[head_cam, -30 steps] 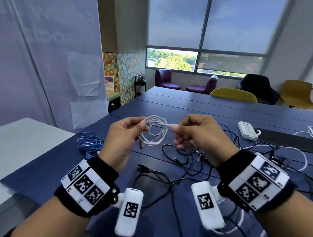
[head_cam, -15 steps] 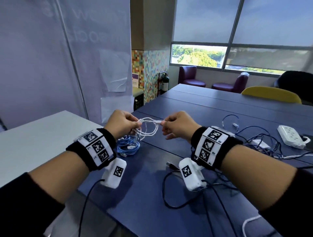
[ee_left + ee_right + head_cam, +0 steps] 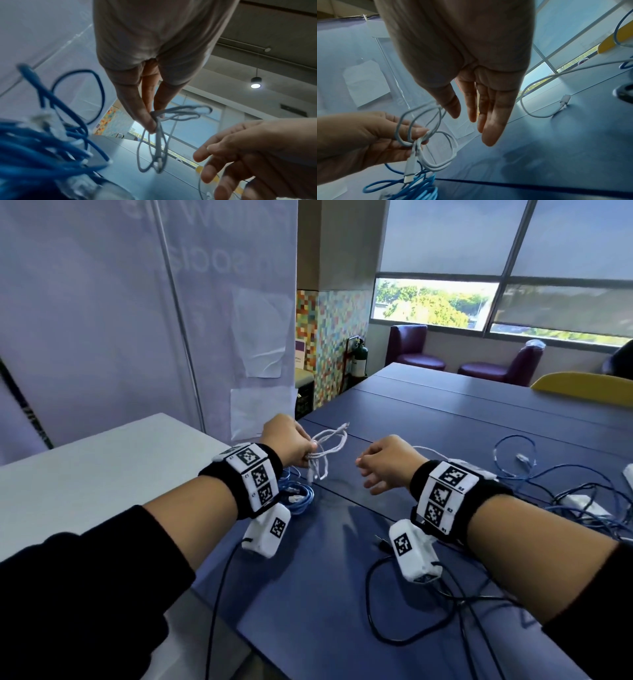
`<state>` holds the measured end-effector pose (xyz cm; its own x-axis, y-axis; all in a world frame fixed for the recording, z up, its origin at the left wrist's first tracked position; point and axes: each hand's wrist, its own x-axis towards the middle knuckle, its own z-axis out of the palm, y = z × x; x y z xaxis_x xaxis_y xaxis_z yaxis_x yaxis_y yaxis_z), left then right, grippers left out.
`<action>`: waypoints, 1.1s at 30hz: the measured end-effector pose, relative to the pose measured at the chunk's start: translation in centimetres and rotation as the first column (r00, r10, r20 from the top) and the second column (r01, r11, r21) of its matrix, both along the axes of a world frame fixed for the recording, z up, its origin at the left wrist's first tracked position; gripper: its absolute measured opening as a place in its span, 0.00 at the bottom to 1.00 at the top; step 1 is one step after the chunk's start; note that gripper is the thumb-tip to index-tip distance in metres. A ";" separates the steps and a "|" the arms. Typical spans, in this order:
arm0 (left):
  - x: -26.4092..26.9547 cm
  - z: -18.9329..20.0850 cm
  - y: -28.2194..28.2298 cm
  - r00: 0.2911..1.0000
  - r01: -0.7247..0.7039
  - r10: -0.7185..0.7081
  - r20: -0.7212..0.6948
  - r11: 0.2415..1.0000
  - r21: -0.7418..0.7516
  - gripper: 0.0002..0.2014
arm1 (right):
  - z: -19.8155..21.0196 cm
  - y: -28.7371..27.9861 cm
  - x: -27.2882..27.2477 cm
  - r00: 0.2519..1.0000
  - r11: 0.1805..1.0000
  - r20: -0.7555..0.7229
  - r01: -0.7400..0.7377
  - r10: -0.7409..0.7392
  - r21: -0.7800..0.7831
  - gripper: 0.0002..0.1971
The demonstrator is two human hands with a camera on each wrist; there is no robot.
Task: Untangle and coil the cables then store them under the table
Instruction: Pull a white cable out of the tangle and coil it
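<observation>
My left hand (image 3: 291, 445) pinches a coiled white cable (image 3: 325, 446) above the blue table's left edge; its loops (image 3: 173, 115) hang from thumb and fingers, with a plug end dangling (image 3: 410, 167). My right hand (image 3: 380, 465) hovers a short way to the right, fingers straight and relaxed (image 3: 486, 108), holding nothing. A coiled blue cable (image 3: 294, 494) lies on the table under the left hand (image 3: 419, 189).
A tangle of blue and black cables (image 3: 548, 484) with a white power strip (image 3: 582, 503) lies on the blue table (image 3: 445, 419) at right. A loose white cable (image 3: 547, 105) and black cords (image 3: 404, 628) lie nearby. A white table (image 3: 85, 481) adjoins on the left.
My right hand has let go of the white cable's end and pulled away to the right. The left hand still holds the coil, moved left over the blue cable; my view turned left.
</observation>
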<state>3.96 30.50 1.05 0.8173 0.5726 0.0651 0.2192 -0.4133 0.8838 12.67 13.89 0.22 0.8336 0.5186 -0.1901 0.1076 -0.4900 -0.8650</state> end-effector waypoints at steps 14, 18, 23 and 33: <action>4.1 -0.5 -1.4 0.907 0.282 0.101 -0.409 0.574 0.769 0.08 | -1.0 -4.8 6.2 0.823 0.812 0.565 0.371 -0.062 -0.451 0.14; 4.6 -1.1 -0.8 0.859 0.312 0.151 -0.489 0.602 0.735 0.10 | -1.7 -6.3 8.2 0.831 0.722 0.556 0.396 -0.019 -0.567 0.17; 4.2 -0.4 -0.1 0.870 0.200 0.175 -0.461 0.729 0.655 0.01 | -2.6 -7.4 9.1 0.930 0.664 0.368 0.287 -0.018 -0.690 0.22; 2.4 -0.4 1.8 0.849 0.160 0.226 -0.478 0.752 0.639 0.10 | -2.6 -8.1 8.9 0.911 0.761 0.410 0.294 -0.041 -0.578 0.10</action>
<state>6.35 32.35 0.62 0.8179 0.5751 0.0141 0.5656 -0.8084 0.1632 21.61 5.78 -2.38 0.9669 0.2377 -0.0923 0.2034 -0.9373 -0.2830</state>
